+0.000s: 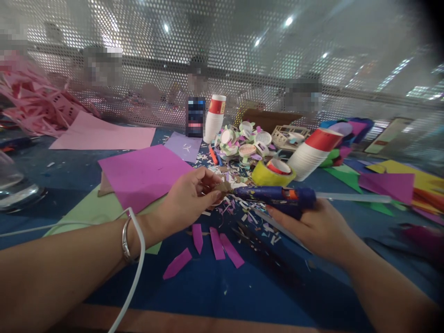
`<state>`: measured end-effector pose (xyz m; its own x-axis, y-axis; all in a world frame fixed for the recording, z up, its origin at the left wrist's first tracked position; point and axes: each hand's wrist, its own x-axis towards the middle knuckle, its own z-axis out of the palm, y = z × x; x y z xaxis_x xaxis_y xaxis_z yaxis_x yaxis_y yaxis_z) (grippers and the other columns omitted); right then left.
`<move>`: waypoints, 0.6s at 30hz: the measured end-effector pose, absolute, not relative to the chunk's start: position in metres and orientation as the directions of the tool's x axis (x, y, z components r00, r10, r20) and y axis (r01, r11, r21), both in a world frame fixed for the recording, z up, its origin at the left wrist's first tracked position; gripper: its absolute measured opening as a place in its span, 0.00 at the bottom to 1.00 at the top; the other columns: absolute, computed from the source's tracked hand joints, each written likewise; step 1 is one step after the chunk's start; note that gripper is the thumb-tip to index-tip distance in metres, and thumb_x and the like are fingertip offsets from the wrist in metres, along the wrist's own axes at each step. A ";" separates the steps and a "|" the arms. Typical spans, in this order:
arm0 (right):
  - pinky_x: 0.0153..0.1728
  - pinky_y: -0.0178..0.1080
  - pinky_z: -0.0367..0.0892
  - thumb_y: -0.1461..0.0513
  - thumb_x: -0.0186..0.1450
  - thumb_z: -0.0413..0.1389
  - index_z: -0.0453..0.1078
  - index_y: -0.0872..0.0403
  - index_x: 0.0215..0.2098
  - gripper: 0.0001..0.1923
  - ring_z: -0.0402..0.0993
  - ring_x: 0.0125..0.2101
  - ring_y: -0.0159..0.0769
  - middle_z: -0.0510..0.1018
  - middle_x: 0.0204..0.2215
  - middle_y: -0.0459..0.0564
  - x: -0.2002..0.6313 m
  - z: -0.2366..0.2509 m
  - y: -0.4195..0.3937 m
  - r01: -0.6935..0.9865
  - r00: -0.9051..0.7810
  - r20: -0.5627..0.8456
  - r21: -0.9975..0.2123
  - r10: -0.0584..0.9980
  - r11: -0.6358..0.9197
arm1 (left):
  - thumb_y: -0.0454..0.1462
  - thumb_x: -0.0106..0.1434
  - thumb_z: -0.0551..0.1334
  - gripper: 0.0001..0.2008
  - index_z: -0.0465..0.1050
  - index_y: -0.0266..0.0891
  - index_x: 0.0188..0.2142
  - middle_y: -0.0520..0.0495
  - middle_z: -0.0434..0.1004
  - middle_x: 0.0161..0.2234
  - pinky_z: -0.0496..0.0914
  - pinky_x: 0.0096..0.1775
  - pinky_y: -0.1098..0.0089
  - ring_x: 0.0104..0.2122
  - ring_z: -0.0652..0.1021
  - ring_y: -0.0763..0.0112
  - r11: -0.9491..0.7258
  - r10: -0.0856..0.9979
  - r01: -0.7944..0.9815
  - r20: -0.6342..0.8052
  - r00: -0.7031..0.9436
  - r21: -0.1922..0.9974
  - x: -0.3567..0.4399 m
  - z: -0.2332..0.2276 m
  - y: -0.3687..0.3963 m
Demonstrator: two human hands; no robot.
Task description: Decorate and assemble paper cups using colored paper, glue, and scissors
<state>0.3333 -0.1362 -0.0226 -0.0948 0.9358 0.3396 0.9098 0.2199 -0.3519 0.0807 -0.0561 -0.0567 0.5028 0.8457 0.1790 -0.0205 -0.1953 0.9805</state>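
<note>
My right hand (322, 226) grips a dark blue hot glue gun (267, 195), its nozzle pointing left. A long translucent glue stick (354, 197) sticks out of the gun's rear. Between the thumb and fingers of my left hand (194, 194) is a small tan piece (225, 186), with the nozzle at or very near it; what it is made of I cannot tell. Below my hands lie several purple paper strips (217, 243), some with pointed ends. A white cord (138, 273) passes over my left wrist.
Paper scraps (222, 212) litter the blue table (194, 296). Behind stand stacked paper cups (214, 121), more cups (308, 157), a yellow tape roll (272, 175) and a pile of small paper crafts (246, 141). Purple sheets (145, 171) lie left; scissors (256, 243) appear blurred in front.
</note>
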 end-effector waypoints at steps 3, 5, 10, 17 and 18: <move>0.23 0.41 0.70 0.51 0.65 0.53 0.79 0.54 0.28 0.19 0.77 0.22 0.43 0.82 0.22 0.50 0.334 -0.023 -0.137 0.911 -0.132 0.298 -0.339 0.945 0.234 | 0.39 0.63 0.67 0.12 0.70 0.38 0.42 0.47 0.78 0.35 0.75 0.37 0.65 0.33 0.78 0.69 -0.227 0.847 -0.010 0.203 0.491 0.974 0.080 -0.056 -0.057; 0.22 0.41 0.69 0.51 0.65 0.53 0.78 0.54 0.26 0.19 0.76 0.20 0.42 0.81 0.21 0.50 0.335 -0.024 -0.137 0.910 -0.134 0.304 -0.339 0.943 0.239 | 0.39 0.63 0.67 0.12 0.70 0.38 0.42 0.47 0.77 0.34 0.75 0.36 0.66 0.33 0.78 0.70 -0.241 0.851 0.006 0.208 0.483 0.970 0.080 -0.054 -0.058; 0.22 0.40 0.69 0.52 0.65 0.52 0.76 0.53 0.22 0.20 0.76 0.20 0.43 0.80 0.20 0.50 0.334 -0.023 -0.137 0.912 -0.119 0.302 -0.344 0.946 0.225 | 0.39 0.64 0.66 0.11 0.70 0.38 0.43 0.47 0.77 0.35 0.76 0.37 0.65 0.34 0.78 0.69 -0.257 0.849 -0.001 0.226 0.478 0.967 0.081 -0.053 -0.058; 0.21 0.41 0.67 0.52 0.63 0.51 0.75 0.53 0.21 0.20 0.77 0.19 0.45 0.80 0.18 0.51 0.332 -0.021 -0.137 0.922 -0.121 0.337 -0.311 0.934 0.231 | 0.38 0.63 0.67 0.14 0.69 0.39 0.46 0.46 0.78 0.37 0.77 0.37 0.65 0.35 0.80 0.67 -0.284 0.865 0.018 0.248 0.436 0.959 0.082 -0.052 -0.061; 0.21 0.41 0.67 0.52 0.63 0.51 0.75 0.53 0.21 0.20 0.77 0.19 0.44 0.79 0.18 0.51 0.332 -0.022 -0.137 0.926 -0.123 0.342 -0.298 0.932 0.232 | 0.39 0.64 0.66 0.13 0.69 0.39 0.46 0.46 0.79 0.37 0.77 0.36 0.66 0.35 0.80 0.67 -0.301 0.864 0.023 0.263 0.430 0.953 0.081 -0.051 -0.062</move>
<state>0.3321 -0.1371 -0.0219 -0.1226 0.9315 0.3424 0.9259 0.2315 -0.2984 0.0813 -0.0621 -0.0511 0.4305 0.8635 0.2628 0.0229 -0.3015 0.9532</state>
